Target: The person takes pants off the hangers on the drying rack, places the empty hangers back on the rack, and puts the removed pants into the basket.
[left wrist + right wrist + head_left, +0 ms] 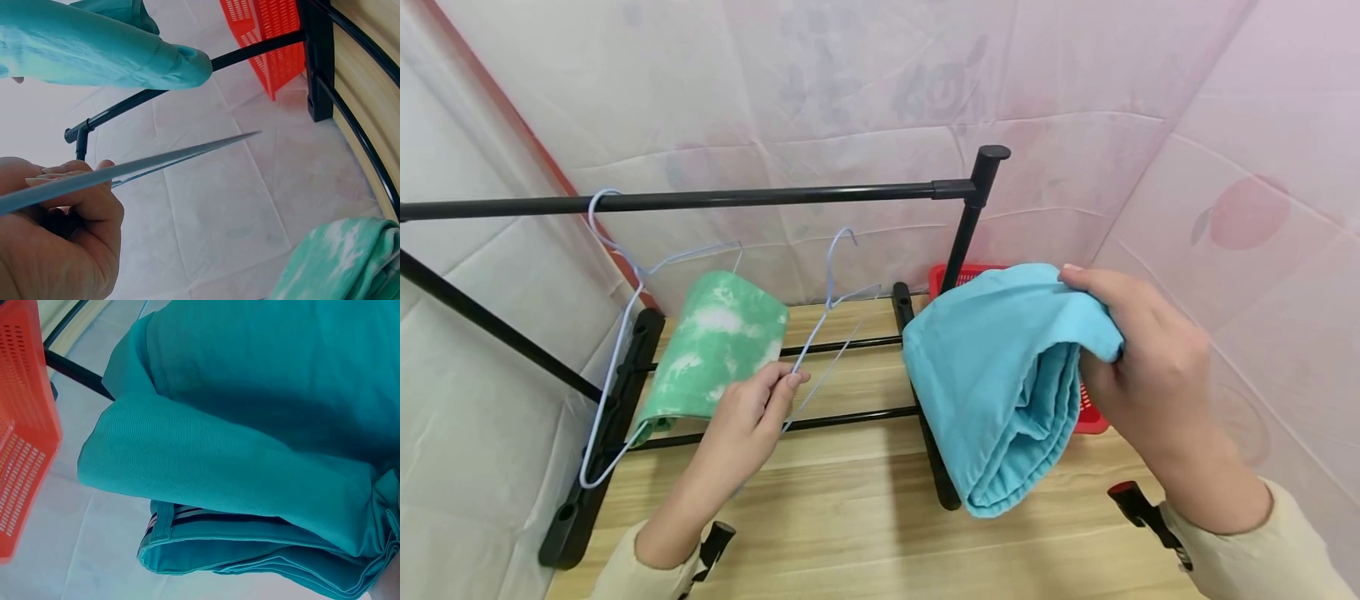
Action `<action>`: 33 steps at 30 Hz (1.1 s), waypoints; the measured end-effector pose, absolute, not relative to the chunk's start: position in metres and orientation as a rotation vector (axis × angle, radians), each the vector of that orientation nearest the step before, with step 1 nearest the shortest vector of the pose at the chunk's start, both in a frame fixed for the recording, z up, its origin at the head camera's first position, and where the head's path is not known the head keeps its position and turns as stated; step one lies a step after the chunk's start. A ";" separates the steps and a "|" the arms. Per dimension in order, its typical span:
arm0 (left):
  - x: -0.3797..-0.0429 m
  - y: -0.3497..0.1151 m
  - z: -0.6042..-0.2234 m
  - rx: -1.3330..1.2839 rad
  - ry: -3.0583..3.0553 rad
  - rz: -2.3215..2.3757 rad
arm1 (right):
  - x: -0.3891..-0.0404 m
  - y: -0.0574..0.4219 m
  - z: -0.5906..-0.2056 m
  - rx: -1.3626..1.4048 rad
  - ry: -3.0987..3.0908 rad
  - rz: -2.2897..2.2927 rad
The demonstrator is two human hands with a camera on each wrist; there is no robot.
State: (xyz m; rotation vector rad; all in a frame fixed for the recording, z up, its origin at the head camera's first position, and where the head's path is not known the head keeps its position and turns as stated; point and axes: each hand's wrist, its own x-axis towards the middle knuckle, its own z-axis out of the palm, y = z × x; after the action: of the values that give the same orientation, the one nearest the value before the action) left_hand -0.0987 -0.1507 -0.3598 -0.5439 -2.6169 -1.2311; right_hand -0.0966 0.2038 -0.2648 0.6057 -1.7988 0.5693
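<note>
My left hand (748, 417) pinches a light blue wire hanger (830, 304) by one sloping arm, its hook pointing up. In the left wrist view the hanger (156, 155) runs past the curled fingers. At the right, my right hand (1150, 358) grips folded blue pants (992, 358) by their upper edge, thumb on one side. A belt loop and dark striped band show on the pants (164, 519) in the right wrist view, where the hand is mostly hidden. Another light blue hanger (625, 333) hangs on the rack's bar with a green-and-white tie-dyed cloth (722, 333) over it.
The black rack's top bar (775, 197) crosses above both hands, and its upright (966, 233) stands behind the pants. A red perforated basket (1090, 412) is behind the pants, partly hidden. Below lies a wood-grain tabletop (850, 517), with pale sheeting (850, 100) around it.
</note>
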 end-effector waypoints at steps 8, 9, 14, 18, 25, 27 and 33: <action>-0.097 -0.152 -0.359 -0.560 -2.600 -1.223 | -0.098 0.213 -0.266 0.547 -1.798 0.551; -0.097 -0.152 -0.359 -0.561 -2.597 -1.224 | -0.098 0.214 -0.266 0.538 -1.796 0.548; -0.095 -0.153 -0.360 -0.571 -2.589 -1.240 | -0.102 0.220 -0.267 0.500 -1.794 0.523; -0.094 -0.153 -0.361 -0.572 -2.589 -1.241 | -0.105 0.226 -0.269 0.491 -1.815 0.507; -0.093 -0.157 -0.359 -0.586 -2.590 -1.229 | -0.105 0.236 -0.272 0.468 -1.874 0.460; -0.093 -0.157 -0.359 -0.592 -2.589 -1.227 | -0.107 0.239 -0.273 0.467 -1.887 0.454; -0.093 -0.159 -0.361 -0.603 -2.583 -1.219 | -0.115 0.247 -0.279 0.458 -1.924 0.442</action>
State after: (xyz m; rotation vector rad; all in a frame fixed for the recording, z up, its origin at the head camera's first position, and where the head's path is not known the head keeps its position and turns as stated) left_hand -0.0928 -0.1586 -0.3607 -0.6028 -2.5825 -1.2188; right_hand -0.1150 0.2469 -0.2794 0.4578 -1.9244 0.4423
